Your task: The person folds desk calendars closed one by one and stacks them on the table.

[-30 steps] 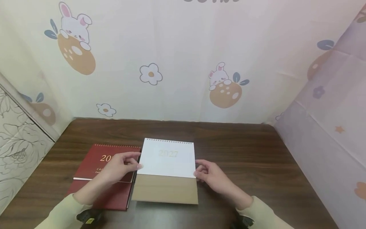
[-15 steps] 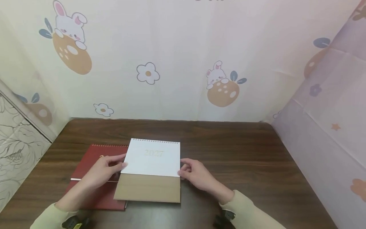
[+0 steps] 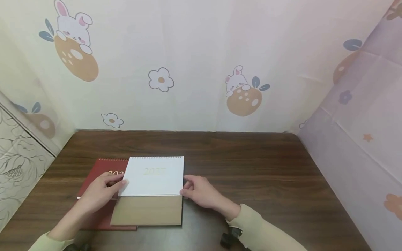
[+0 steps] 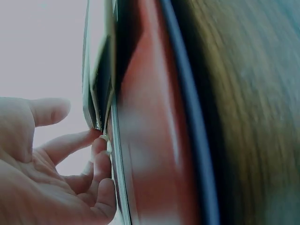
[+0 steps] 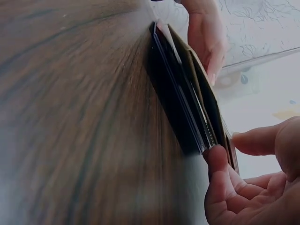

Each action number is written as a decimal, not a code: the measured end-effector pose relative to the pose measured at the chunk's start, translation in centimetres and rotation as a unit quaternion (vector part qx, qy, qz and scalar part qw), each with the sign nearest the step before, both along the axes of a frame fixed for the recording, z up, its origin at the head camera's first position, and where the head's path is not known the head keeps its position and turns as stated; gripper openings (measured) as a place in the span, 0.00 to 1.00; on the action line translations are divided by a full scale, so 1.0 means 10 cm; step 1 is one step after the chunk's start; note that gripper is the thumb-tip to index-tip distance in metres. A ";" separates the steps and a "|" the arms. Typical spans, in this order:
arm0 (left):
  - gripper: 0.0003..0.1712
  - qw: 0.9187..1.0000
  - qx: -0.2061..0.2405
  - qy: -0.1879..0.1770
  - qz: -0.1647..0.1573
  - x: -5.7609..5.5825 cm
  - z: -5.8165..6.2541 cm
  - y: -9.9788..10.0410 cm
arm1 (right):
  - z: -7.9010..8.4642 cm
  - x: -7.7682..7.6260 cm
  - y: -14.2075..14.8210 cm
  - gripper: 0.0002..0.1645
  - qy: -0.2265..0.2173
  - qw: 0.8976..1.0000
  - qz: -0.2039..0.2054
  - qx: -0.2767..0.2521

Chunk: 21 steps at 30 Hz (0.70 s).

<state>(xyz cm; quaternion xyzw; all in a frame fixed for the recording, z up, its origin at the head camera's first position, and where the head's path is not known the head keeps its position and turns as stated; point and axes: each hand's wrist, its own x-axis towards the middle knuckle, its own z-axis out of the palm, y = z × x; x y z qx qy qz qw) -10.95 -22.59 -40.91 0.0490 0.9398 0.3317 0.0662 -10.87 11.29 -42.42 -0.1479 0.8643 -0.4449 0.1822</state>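
Note:
A white desk calendar [image 3: 150, 183] with gold 2027 print and a tan base lies over the right part of a red desk calendar [image 3: 102, 166]. My left hand [image 3: 99, 192] holds its left edge, thumb over the white page. At the right edge, my right hand [image 3: 204, 193] pinches it, thumb on top. In the right wrist view, the tan board [image 5: 199, 77] stands slightly apart from the layers under it, with the fingers at its lower edge. The left wrist view has the red cover [image 4: 154, 126] just below the fingers, above a dark blue edge [image 4: 187, 93].
The dark wooden table [image 3: 251, 174] extends to the right and behind the calendars. A patterned curtain [image 3: 194, 97] hangs along its back edge, and another cloth [image 3: 355, 139] borders the right side. A flower-patterned panel [image 3: 19, 153] stands at the left.
Both hands have carried the white calendar leftward, from beside the red calendar to over it, and its tilt has straightened. The red calendar has stayed in place.

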 end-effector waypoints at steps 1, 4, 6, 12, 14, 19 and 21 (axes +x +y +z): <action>0.33 1.000 -0.004 0.005 0.003 0.00 0.00 -0.01 | 0.01 0.00 -0.02 0.34 -0.002 1.000 0.004 0.000; 0.35 1.000 -0.015 0.014 0.012 0.01 -0.01 -0.05 | 0.01 -0.01 -0.10 0.35 -0.005 1.000 0.014 0.001; 0.36 0.999 -0.026 0.013 0.022 0.02 -0.02 -0.08 | 0.01 -0.01 -0.14 0.34 -0.006 1.000 0.018 -0.001; 0.42 0.998 -0.051 -0.013 0.040 0.00 -0.03 -0.17 | 0.00 -0.03 -0.26 0.30 0.001 1.000 0.025 0.004; 0.45 0.998 -0.051 -0.023 0.042 -0.01 -0.03 -0.20 | 0.01 -0.03 -0.30 0.29 0.004 1.000 0.027 0.005; 0.46 0.998 -0.048 -0.021 0.037 -0.02 -0.02 -0.27 | 0.02 -0.04 -0.36 0.23 0.009 0.999 0.034 0.014; 0.45 0.998 -0.050 -0.015 0.033 -0.02 -0.03 -0.28 | 0.01 -0.04 -0.39 0.20 0.015 0.999 0.040 0.019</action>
